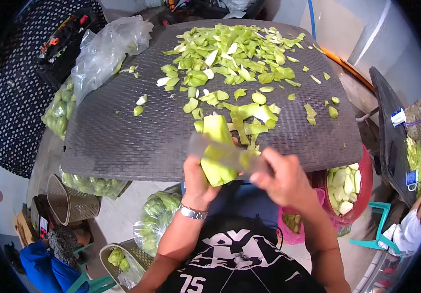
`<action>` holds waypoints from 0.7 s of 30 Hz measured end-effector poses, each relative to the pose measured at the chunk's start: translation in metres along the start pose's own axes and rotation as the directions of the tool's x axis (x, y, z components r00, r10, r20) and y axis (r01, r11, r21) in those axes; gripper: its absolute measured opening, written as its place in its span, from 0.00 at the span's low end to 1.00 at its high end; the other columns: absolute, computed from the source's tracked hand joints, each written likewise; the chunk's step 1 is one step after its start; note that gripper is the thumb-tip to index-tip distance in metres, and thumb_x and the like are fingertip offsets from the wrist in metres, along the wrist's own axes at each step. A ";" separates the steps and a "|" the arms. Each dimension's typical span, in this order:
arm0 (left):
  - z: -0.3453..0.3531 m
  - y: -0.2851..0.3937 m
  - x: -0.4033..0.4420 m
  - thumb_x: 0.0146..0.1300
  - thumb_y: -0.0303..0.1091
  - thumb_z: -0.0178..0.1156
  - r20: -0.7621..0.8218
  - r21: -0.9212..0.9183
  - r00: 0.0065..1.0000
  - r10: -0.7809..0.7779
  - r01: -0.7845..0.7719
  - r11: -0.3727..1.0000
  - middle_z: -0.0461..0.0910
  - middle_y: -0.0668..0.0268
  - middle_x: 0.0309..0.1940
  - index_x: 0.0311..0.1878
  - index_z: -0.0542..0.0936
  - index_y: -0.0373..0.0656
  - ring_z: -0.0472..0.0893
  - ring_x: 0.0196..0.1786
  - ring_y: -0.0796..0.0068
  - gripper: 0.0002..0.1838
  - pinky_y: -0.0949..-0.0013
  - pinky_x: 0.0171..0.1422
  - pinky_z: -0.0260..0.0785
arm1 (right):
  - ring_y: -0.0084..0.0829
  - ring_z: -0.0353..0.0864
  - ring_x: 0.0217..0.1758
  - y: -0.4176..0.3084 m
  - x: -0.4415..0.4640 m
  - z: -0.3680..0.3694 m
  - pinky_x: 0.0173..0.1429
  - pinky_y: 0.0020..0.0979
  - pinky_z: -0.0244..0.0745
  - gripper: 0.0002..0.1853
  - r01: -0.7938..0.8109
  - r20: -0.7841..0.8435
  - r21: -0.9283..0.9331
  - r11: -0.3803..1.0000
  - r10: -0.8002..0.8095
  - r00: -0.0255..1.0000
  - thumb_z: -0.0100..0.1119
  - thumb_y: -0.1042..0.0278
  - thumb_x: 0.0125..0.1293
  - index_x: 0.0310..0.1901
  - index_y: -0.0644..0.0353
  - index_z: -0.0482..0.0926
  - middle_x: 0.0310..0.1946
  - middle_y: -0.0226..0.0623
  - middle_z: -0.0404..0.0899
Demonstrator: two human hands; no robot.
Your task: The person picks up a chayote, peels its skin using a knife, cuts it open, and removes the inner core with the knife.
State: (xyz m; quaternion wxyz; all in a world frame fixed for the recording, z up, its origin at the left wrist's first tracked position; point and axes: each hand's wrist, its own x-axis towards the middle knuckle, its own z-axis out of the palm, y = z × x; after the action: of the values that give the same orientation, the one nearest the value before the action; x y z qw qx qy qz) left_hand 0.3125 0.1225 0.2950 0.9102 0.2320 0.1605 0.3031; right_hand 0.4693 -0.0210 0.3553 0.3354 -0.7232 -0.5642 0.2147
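My left hand (pixel 198 181), a metal watch on its wrist, is wrapped round a pale green, partly peeled chayote (pixel 216 172) above the table's near edge. My right hand (pixel 284 177) grips a knife (pixel 210 149) whose broad blade, smeared by motion, crosses in front of the chayote. The knife's handle is mostly hidden by my fingers. Just beyond my hands, strips of green peel (pixel 239 122) lie on the dark woven-pattern table (pixel 122 141). A large heap of peelings (pixel 239 49) spreads over the table's far side.
A red basin (pixel 366 185) of peeled pieces stands below on the right, near a pink basket (pixel 288 237). Bags of chayotes (pixel 156 217) and plastic baskets (pixel 68 200) are at the left. Two other people sit nearby, one in blue (pixel 49 263), one in white (pixel 408 232).
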 end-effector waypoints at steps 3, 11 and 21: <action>-0.004 -0.002 0.006 0.76 0.58 0.58 0.026 -0.114 0.999 -0.031 0.033 0.993 0.85 0.54 0.53 0.67 0.77 0.42 0.89 0.48 0.53 0.30 0.50 0.50 0.87 | 0.60 0.87 0.31 -0.006 -0.002 0.021 0.36 0.52 0.82 0.34 0.141 0.002 -0.096 0.985 -0.142 0.990 0.70 0.32 0.65 0.40 0.62 0.75 0.22 0.52 0.82; 0.001 -0.009 0.005 0.76 0.59 0.59 -0.001 -0.073 0.999 0.047 -0.046 0.996 0.86 0.53 0.52 0.66 0.78 0.43 0.90 0.46 0.55 0.30 0.53 0.49 0.88 | 0.61 0.88 0.35 -0.014 0.005 0.019 0.42 0.55 0.83 0.40 0.134 0.054 -0.232 0.963 -0.125 0.991 0.68 0.28 0.64 0.48 0.68 0.78 0.27 0.56 0.85; -0.001 -0.003 -0.005 0.78 0.57 0.55 0.049 -0.084 0.999 -0.005 0.009 0.996 0.85 0.51 0.53 0.73 0.73 0.41 0.89 0.47 0.52 0.33 0.53 0.53 0.86 | 0.55 0.88 0.29 0.004 -0.006 0.022 0.35 0.49 0.82 0.42 0.207 0.009 -0.295 0.933 -0.214 0.977 0.70 0.22 0.56 0.43 0.64 0.77 0.24 0.48 0.84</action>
State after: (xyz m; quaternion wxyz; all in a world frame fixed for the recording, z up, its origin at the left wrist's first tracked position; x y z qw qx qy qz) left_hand 0.3098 0.1179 0.2930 0.9239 0.2004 0.1259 0.3008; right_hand 0.4552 -0.0217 0.3371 0.2517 -0.7029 -0.6601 0.0826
